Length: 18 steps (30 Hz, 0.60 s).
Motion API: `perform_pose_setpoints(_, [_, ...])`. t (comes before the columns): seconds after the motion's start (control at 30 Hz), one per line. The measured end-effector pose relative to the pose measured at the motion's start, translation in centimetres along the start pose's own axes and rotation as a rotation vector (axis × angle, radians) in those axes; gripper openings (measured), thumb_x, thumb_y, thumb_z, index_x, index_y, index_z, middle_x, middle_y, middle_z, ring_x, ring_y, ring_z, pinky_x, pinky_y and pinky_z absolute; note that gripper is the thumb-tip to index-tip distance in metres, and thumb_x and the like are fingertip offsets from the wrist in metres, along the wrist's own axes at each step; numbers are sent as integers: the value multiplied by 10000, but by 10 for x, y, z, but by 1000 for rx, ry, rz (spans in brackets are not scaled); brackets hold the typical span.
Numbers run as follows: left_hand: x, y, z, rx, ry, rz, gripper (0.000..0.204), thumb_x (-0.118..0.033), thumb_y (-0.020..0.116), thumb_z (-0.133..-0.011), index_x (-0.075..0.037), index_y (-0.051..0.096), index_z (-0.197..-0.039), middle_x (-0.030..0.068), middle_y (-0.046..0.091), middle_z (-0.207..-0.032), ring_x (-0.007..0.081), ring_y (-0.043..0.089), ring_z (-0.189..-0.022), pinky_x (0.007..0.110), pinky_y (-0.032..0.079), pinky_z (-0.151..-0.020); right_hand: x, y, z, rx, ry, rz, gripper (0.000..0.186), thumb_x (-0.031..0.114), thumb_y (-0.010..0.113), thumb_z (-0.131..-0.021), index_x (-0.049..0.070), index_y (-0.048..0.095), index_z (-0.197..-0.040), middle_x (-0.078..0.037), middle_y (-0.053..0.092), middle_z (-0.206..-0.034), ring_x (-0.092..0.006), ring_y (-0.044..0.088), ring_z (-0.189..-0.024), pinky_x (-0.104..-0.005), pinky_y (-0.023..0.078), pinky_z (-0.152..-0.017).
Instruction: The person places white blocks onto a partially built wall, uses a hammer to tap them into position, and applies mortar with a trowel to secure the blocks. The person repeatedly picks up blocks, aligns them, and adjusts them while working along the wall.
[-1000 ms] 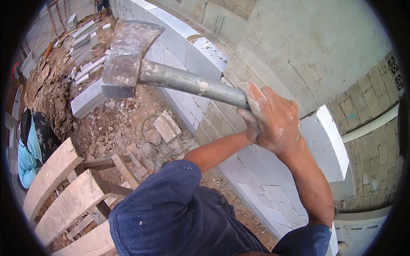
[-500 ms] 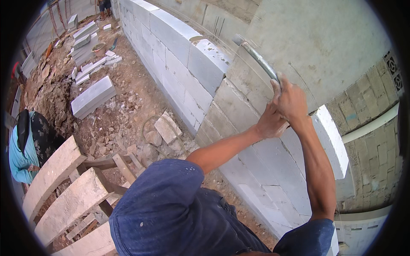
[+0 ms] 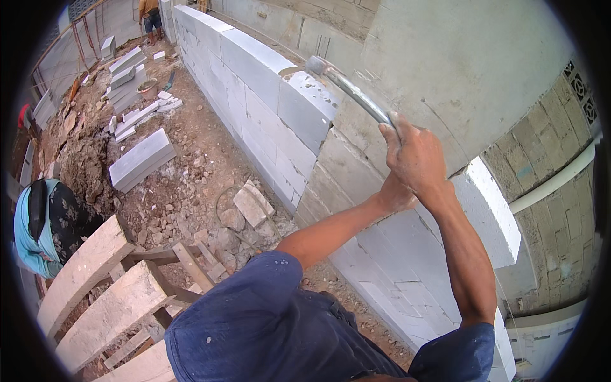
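My right hand [image 3: 418,156] is wrapped round the metal shaft of a hammer-like tool [image 3: 359,97]. The shaft slants up and to the left, ending in a blunt grey head [image 3: 316,65]. Close under the right hand is my left hand [image 3: 398,193], its fingers curled and mostly hidden, so what it grips does not show. Both hands are over a grey concrete section [image 3: 344,162] set between stretches of the white block wall [image 3: 254,76]. The tool's head is in front of the wall's top blocks, and I cannot tell whether it touches them.
Rough wooden planks [image 3: 105,299] form a frame at the lower left. Beyond it, a person in a light blue top [image 3: 39,223] bends over. White blocks [image 3: 141,159] and rubble lie on the dirt. Another person [image 3: 151,19] stands far off. A pale pipe [image 3: 554,184] runs at right.
The tool's head has swung left, toward the top blocks. My right hand has moved slightly left with it, and my left hand has shifted a little down and left.
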<state>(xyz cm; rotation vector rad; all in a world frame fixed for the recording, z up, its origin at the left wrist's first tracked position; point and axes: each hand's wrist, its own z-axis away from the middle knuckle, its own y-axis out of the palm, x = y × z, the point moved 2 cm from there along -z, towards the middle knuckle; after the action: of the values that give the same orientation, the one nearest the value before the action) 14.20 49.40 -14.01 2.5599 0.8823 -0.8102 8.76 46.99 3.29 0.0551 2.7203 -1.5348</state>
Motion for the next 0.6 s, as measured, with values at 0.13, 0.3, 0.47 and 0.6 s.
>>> perform_pose_setpoints(0.13, [-18, -15, -1, -11, -97, 194, 390, -244, 603, -931, -79, 448, -1248, 35, 523, -1171, 101, 501, -1104, 343, 425, -951, 51, -29, 20, -268, -394, -283, 325, 213, 612, -938, 9, 604, -1191, -195, 637, -692, -345, 632, -565, -416, 497, -531])
perform_pose_setpoints(0.3, [-1, 3, -2, 37, 251, -1063, 346, -341, 524, -996, -94, 461, -1230, 35, 523, -1164, 94, 509, -1098, 328, 427, -969, -27, 4, 32, 30, 8, 72, 313, 223, 629, -922, 37, 587, -1170, -139, 609, -672, -315, 606, -526, -415, 459, -473])
perform_pose_setpoints(0.47, [-14, -7, -4, -39, 142, -353, 363, -313, 541, -980, -90, 454, -1252, 53, 517, -1179, 129, 506, -1109, 343, 422, -976, 31, -27, 28, -163, -253, -191, 330, 271, 619, -921, 29, 586, -1145, -162, 631, -668, -317, 641, -573, -416, 467, -479])
perform_pose_setpoints(0.6, [-7, -6, -1, -67, 293, -723, 380, -291, 555, -967, -87, 448, -1269, 67, 512, -1190, 156, 503, -1118, 355, 418, -982, -5, -23, 24, -159, -258, -107, 354, 267, 634, -909, 34, 583, -1171, -172, 646, -668, -315, 650, -585, -422, 471, -471])
